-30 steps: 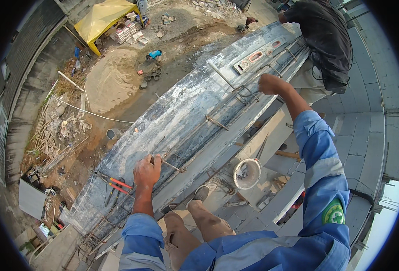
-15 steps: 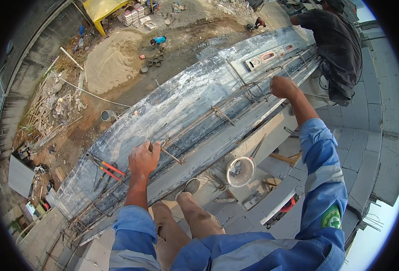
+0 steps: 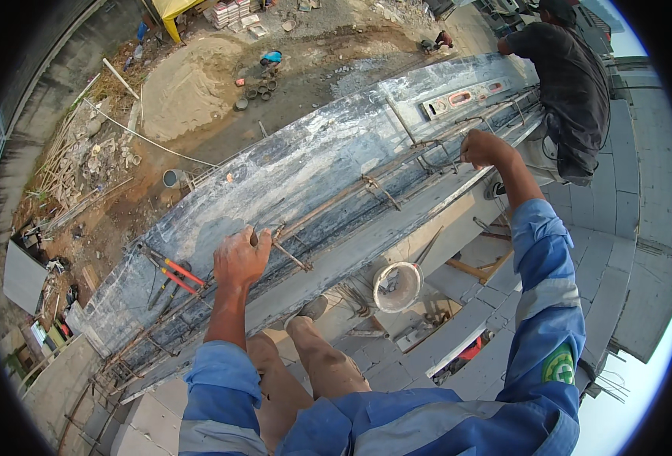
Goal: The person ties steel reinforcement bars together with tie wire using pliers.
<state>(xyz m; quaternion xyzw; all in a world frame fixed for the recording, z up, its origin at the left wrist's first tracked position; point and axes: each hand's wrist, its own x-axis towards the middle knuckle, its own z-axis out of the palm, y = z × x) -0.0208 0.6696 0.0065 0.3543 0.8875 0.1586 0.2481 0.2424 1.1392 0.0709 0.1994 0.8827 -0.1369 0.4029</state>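
Observation:
A long rusty rebar cage (image 3: pixel 328 201) runs diagonally along a grey, mortar-smeared formwork board (image 3: pixel 275 186). My left hand (image 3: pixel 241 257) is closed over the cage's upper bar, left of centre, with part of the fingers hidden beneath it. Farther right, my right hand (image 3: pixel 482 148) makes a fist at the end of a stirrup; what lies inside the fist is mostly covered. Left of my left hand, a cutter-like tool with red handles (image 3: pixel 182 273) rests on the board. A spirit level (image 3: pixel 461 99) with red-ringed openings lies near the far right end.
A co-worker in dark clothes (image 3: pixel 568 83) leans over the board at the upper right. Below the board stand a whitish bucket (image 3: pixel 397 287) and a pale block wall (image 3: pixel 602 175). Beyond its edge, far below, are a sand heap (image 3: pixel 191 87) and a person in blue (image 3: pixel 271 58).
The view has shifted slightly, so the board and ground sit a little differently. Both hands stay at about the same spots along the cage.

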